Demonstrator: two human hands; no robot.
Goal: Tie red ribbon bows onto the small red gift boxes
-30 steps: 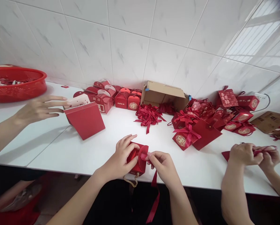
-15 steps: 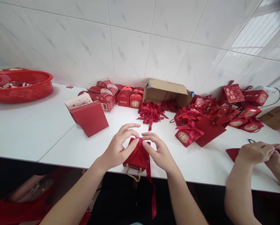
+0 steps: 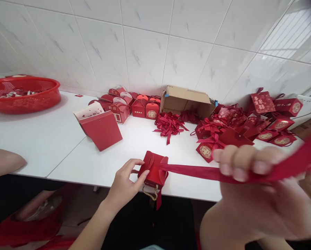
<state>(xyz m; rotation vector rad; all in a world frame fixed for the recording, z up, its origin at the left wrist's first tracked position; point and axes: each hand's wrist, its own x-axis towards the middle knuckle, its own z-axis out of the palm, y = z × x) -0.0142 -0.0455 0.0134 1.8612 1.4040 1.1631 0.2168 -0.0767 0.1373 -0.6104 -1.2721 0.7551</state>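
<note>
At the table's front edge sits a small red gift box (image 3: 153, 175) with a slotted flap on top and a twisted rope handle (image 3: 150, 195) hanging over the edge. My left hand (image 3: 128, 184) grips its left side between thumb and fingers. From the top of the box a red ribbon (image 3: 191, 170) stretches taut to the right. My right hand (image 3: 261, 194), large and blurred close to the camera, is closed around that ribbon, whose end sweeps up past the fingers. Another ribbon piece (image 3: 158, 199) hangs below the box front.
A pile of red ribbons (image 3: 169, 124) lies before an open cardboard box (image 3: 188, 94). Red gift boxes (image 3: 139, 107) stand by the wall, more at right. Nearer left are a red bag (image 3: 103, 131) and a red basket (image 3: 25, 102). Another person's arm (image 3: 6, 160) rests at left.
My right hand has left the box top and pulled the ribbon far out to the right and toward the camera. My left hand has shifted from the top to the box's left side.
</note>
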